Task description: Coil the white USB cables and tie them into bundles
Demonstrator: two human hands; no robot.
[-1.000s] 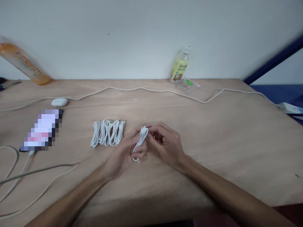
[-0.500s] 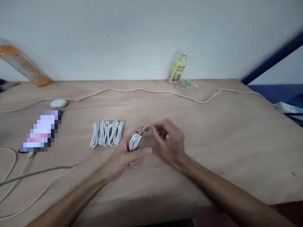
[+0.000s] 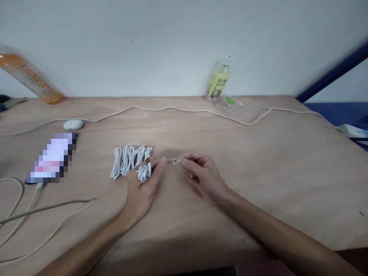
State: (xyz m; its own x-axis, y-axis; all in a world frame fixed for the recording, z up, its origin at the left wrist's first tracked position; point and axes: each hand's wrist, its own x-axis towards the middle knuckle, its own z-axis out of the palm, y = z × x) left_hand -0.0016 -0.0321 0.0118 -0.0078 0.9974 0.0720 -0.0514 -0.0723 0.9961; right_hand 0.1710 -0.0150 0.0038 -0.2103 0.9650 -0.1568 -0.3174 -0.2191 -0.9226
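A small coiled white cable (image 3: 144, 172) rests in my left hand (image 3: 142, 193), held between the thumb and the palm side. The left index finger reaches right, its tip close to a thin white tie (image 3: 176, 161) bent into a small loop. My right hand (image 3: 205, 176) pinches that tie between thumb and index finger. Just behind my left hand lies a row of several bundled white cables (image 3: 126, 159) on the wooden table; the hand covers part of the row's right end.
A pixelated phone (image 3: 53, 157) and a white case (image 3: 73, 124) lie at left. An orange bottle (image 3: 33, 78) and a yellow-labelled bottle (image 3: 218, 82) lean at the wall (image 3: 172, 46). A long white cord (image 3: 184, 110) crosses the table (image 3: 273, 165).
My left hand has turned and moved left with the coiled cable, which now sits nearer the row. The tie has gone from an open curve to a small loop at my right fingertips.
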